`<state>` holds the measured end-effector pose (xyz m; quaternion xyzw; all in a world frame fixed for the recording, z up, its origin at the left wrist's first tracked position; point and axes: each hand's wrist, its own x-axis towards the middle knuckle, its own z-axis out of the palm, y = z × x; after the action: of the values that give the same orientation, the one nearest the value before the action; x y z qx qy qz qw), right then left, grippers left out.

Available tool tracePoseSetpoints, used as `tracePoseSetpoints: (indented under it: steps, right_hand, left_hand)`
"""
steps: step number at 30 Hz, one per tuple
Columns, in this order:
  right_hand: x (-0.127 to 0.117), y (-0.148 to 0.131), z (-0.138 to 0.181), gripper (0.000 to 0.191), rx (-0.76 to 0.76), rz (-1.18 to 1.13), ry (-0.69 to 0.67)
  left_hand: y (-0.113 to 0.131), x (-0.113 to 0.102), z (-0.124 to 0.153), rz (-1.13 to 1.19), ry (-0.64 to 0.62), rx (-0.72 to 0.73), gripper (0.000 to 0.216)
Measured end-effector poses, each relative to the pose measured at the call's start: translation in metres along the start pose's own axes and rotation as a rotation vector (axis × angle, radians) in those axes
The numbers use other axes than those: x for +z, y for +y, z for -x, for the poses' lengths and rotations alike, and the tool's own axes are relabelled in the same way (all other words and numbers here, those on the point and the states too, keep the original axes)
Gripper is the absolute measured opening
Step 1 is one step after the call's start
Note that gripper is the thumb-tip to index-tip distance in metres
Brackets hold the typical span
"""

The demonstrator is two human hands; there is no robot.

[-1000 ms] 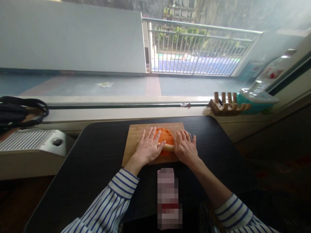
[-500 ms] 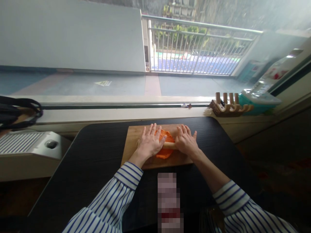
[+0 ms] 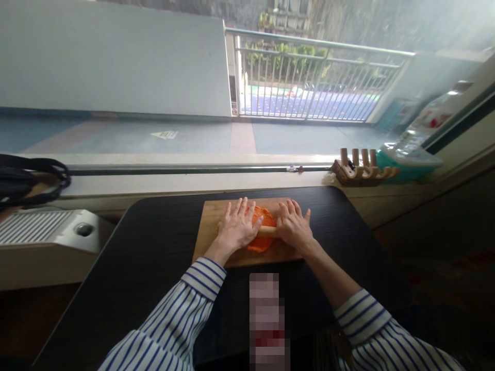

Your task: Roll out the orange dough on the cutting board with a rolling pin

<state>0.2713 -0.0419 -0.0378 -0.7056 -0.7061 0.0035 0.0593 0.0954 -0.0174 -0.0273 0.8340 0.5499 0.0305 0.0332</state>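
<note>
A wooden cutting board (image 3: 211, 226) lies on a black table (image 3: 154, 257) below a window. On the board is a flat piece of orange dough (image 3: 260, 243). A wooden rolling pin (image 3: 269, 231) lies across the dough. My left hand (image 3: 236, 228) presses flat on the pin's left end, fingers stretched out. My right hand (image 3: 294, 226) presses flat on its right end, fingers spread as well. Most of the pin is hidden under my palms.
A wooden rack (image 3: 361, 169) and a teal container (image 3: 406, 162) stand on the windowsill at the right. A white ribbed appliance (image 3: 46, 232) sits left of the table, with black straps (image 3: 31, 180) above it. A blurred patch (image 3: 265, 319) lies near the table's front edge.
Both hands have pushed the rolling pin away from me over the dough, from its near part toward its middle. More orange dough now shows on the near side of the pin.
</note>
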Motion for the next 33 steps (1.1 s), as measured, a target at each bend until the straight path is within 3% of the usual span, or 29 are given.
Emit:
tracePoseSetpoints:
  steps: [13,21,28,33]
  right_hand:
    - [0.001,-0.013,0.047,0.044,-0.004,-0.009,0.135]
    - [0.002,-0.005,0.045,0.041,-0.084,-0.015,0.12]
    - [0.002,-0.001,0.043,0.033,-0.172,-0.11,0.235]
    - [-0.004,0.003,0.045,0.029,-0.243,-0.148,0.302]
  left_hand:
    - [0.005,0.004,0.044,0.001,0.07,0.035,0.065]
    - [-0.005,0.008,0.065,-0.004,0.184,0.091,0.059]
    - [-0.024,-0.006,0.081,0.068,0.226,0.096,0.031]
    - [-0.022,-0.013,0.089,0.092,0.275,0.131,0.022]
